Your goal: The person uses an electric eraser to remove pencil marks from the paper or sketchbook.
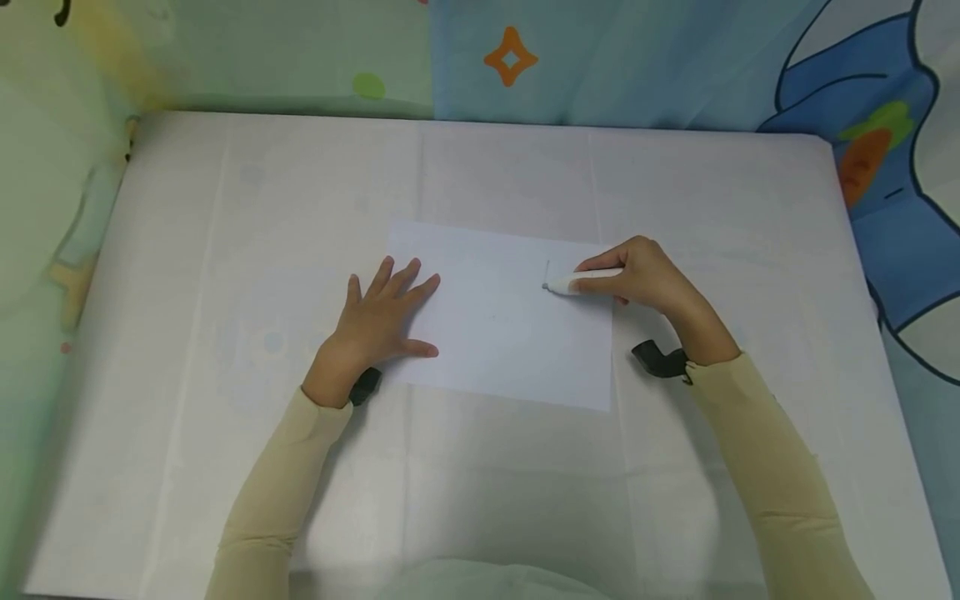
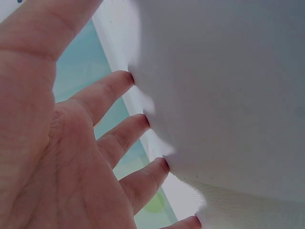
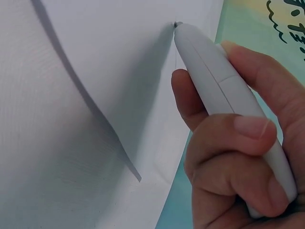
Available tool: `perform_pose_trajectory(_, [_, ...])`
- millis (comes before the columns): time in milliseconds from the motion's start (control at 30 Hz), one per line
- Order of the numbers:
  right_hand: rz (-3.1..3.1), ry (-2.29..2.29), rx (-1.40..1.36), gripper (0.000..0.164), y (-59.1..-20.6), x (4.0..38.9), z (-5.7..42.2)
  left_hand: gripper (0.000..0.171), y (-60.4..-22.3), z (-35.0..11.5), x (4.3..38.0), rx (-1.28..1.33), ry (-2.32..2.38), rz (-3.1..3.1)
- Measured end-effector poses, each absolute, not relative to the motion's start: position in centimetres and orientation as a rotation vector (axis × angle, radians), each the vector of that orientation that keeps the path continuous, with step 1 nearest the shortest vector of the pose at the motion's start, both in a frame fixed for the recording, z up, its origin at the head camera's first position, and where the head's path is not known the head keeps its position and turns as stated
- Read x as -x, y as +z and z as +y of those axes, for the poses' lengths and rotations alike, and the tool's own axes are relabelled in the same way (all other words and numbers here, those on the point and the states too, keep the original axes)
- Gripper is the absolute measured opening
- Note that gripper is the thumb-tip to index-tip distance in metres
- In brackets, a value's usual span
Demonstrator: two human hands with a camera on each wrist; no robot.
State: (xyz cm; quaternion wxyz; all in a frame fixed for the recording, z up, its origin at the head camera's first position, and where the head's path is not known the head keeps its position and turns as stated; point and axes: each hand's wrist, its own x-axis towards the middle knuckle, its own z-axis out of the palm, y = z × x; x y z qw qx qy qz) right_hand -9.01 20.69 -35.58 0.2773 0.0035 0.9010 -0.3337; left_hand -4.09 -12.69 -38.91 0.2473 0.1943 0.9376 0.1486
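A sheet of white paper (image 1: 495,350) lies slightly askew on the table. My left hand (image 1: 378,321) rests at its left side, fingers spread and straight; in the left wrist view the fingertips (image 2: 143,120) press on the sheet. With my right hand (image 1: 648,275) I grip a thick white pen (image 3: 214,71), its smooth body seamed lengthwise. Its small dark tip meets the paper near the upper right, beside a short, faint line (image 1: 547,268). In the right wrist view the fingers curl round the pen's body, which slants away from the hand.
The table (image 1: 300,192) has a creased white cloth over it. Behind and at both sides hangs a printed curtain (image 1: 637,67) in green and blue. A black wrist strap piece (image 1: 660,360) juts from the right sleeve, close over the table.
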Motion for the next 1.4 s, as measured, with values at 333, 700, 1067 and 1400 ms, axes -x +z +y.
perform_pose_trajectory(333, [2.428,-0.875,-0.007,0.038,-35.56,8.95,20.77,0.092,-38.94,-12.63,4.08,-0.532,0.401,2.559])
perform_pose_trajectory(700, [2.417,-0.879,-0.033,0.039,-35.64,9.03,20.71,0.092,-39.0,-12.66,4.02,-0.532,0.396,2.557])
perform_pose_trajectory(1067, [2.421,-0.889,-0.035,0.04,-35.5,9.03,20.75,0.091,-39.21,-12.64,4.05,-0.532,0.395,2.552])
perform_pose_trajectory(1400, [2.424,-0.893,-0.03,0.039,-35.43,9.0,20.64,0.092,-38.87,-12.71,3.94,-0.519,0.383,2.545])
